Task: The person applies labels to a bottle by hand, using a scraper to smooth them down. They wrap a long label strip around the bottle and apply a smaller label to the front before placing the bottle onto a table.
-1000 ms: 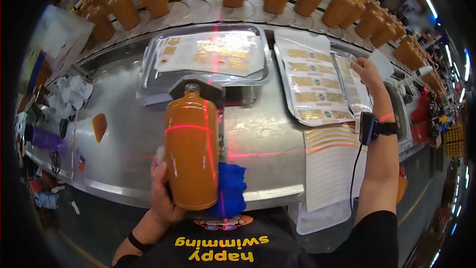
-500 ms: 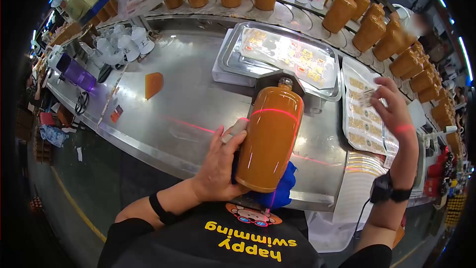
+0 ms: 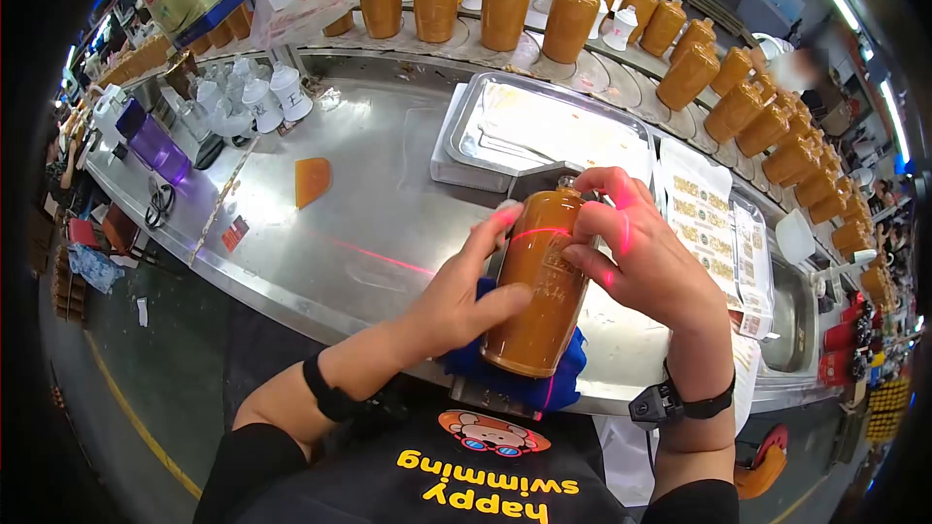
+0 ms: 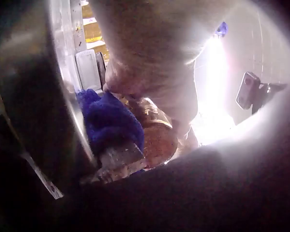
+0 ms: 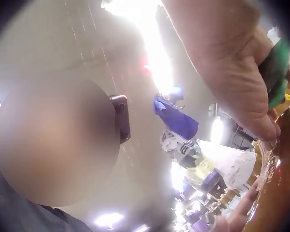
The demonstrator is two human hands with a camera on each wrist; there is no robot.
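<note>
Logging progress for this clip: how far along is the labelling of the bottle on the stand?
Done: the amber bottle lies on the blue cloth, its neck toward the tray. In hand: the left hand steadies its side while the right hand presses near the red laser line. Left: no finished label shows on it.
</note>
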